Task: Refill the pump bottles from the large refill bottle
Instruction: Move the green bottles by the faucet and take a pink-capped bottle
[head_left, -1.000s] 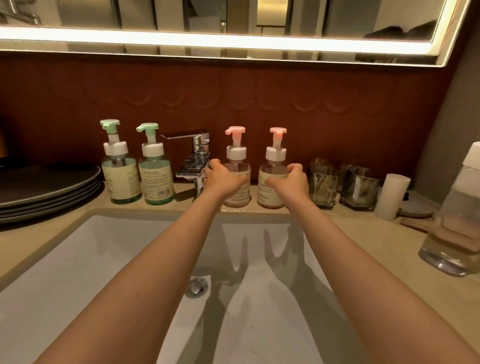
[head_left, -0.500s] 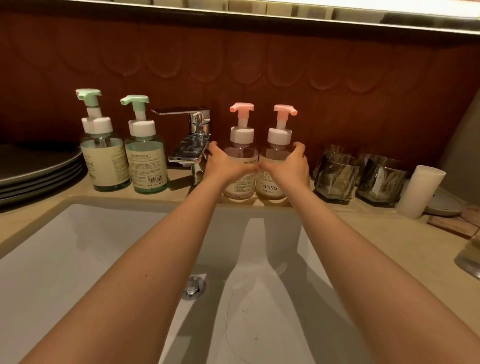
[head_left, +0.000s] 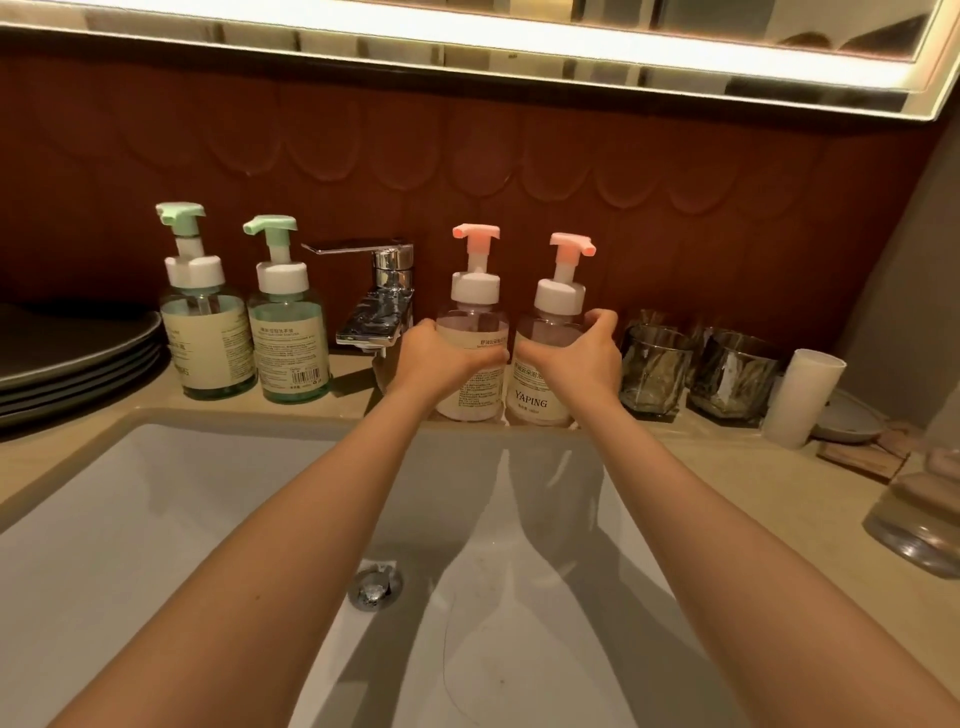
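Observation:
Two pink-pump bottles stand side by side on the counter behind the sink. My left hand (head_left: 441, 356) grips the left pink bottle (head_left: 475, 332) around its body. My right hand (head_left: 582, 353) grips the right pink bottle (head_left: 556, 322), labelled YAPING. Left of the faucet stand two green-pump bottles, one at the far left (head_left: 205, 322) and one beside it (head_left: 285, 327). The large clear refill bottle (head_left: 919, 504) sits at the right edge, cut off by the frame.
A chrome faucet (head_left: 382, 301) juts out just left of my left hand. The white sink basin (head_left: 156, 519) lies below my arms. Two glass tumblers (head_left: 657, 369) and a white cup (head_left: 802, 397) stand to the right. Stacked dark plates (head_left: 67, 353) sit at the left.
Both hands have stayed wrapped around the two pink bottles. The camera dipped down, then tilted up again, and has moved closer to the counter.

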